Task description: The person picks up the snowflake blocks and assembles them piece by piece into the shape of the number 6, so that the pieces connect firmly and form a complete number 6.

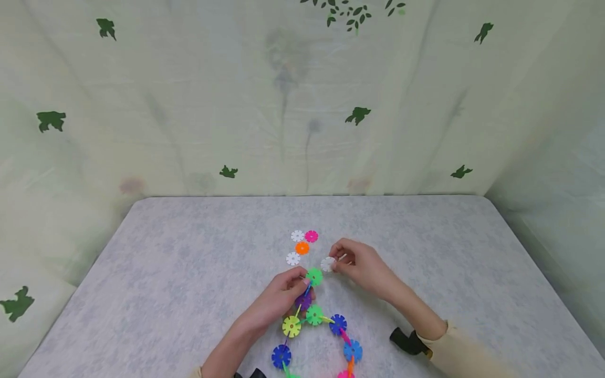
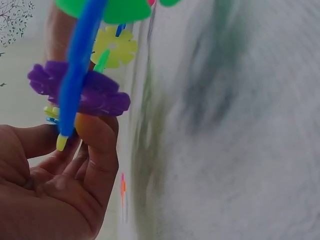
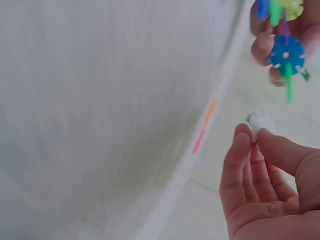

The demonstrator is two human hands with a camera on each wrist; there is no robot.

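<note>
In the head view my left hand (image 1: 283, 294) pinches the upper end of a chain of interlocked, notched plastic snowflake discs. A green disc (image 1: 314, 276) tops that end, and a purple disc (image 1: 304, 300) is beside the fingers. The chain curves down in an open loop through a yellow disc (image 1: 291, 326) on one side and a light blue disc (image 1: 353, 350) on the other. Between thumb and fingertips, my right hand (image 1: 361, 265) pinches a single white snowflake disc (image 1: 327, 264), just right of the green one and apart from it. The right wrist view also shows this white disc (image 3: 261, 120).
Beyond the hands, loose discs lie flat on the grey table (image 1: 189, 252): an orange one (image 1: 302, 248), a pink one (image 1: 311, 236) and two white ones (image 1: 293, 258). A pale curtain (image 1: 189, 105) with green shapes hangs behind the table's far edge.
</note>
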